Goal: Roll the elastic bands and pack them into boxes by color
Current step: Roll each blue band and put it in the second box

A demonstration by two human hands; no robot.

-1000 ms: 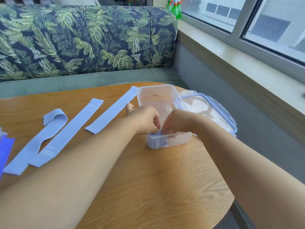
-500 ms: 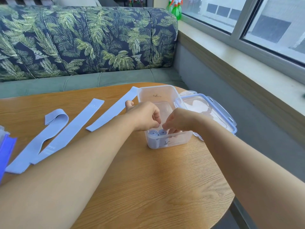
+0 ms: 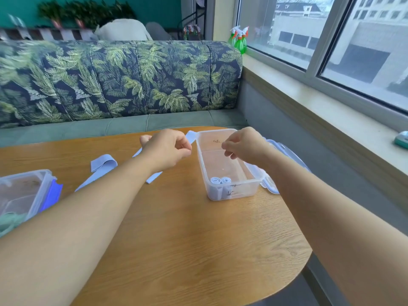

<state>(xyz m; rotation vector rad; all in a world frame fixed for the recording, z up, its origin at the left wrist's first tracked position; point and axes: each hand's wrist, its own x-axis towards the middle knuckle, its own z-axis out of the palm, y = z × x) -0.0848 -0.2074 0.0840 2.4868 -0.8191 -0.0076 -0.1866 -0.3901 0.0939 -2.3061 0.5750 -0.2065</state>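
Warm oak-grained wood fills the near view: a rounded wooden table [image 3: 187, 250] with both bare forearms reaching over it. At the near left sits a clear plastic box with a blue-clipped lid [image 3: 42, 191], something green inside it (too blurred to name).

Right of centre stands the clear rectangular plastic box [image 3: 201, 157], its long axis running away from the person. Two rolled pale-blue elastic bands [image 3: 220, 180] sit side by side against its near wall, on end with their spirals facing up, so each roll's axis is vertical. Its blue-trimmed clear lid [image 3: 268, 184] lies just beside it on the right.

Beyond, the right hand [image 3: 245, 144] hovers over the box and the left hand [image 3: 165, 149] over the table beside it. Both have loosely curled fingers and hold nothing.

Behind the left arm lie the flat pale-blue elastic bands [image 3: 103, 164], unrolled, long axes slanting from near left to far right.

Likely next is taking one of these. Roll it tightly from one end with edges flush, then stand it upright against the other rolls so it cannot unwind.

Farthest back are a palm-print sofa [image 3: 132, 80] and the window.
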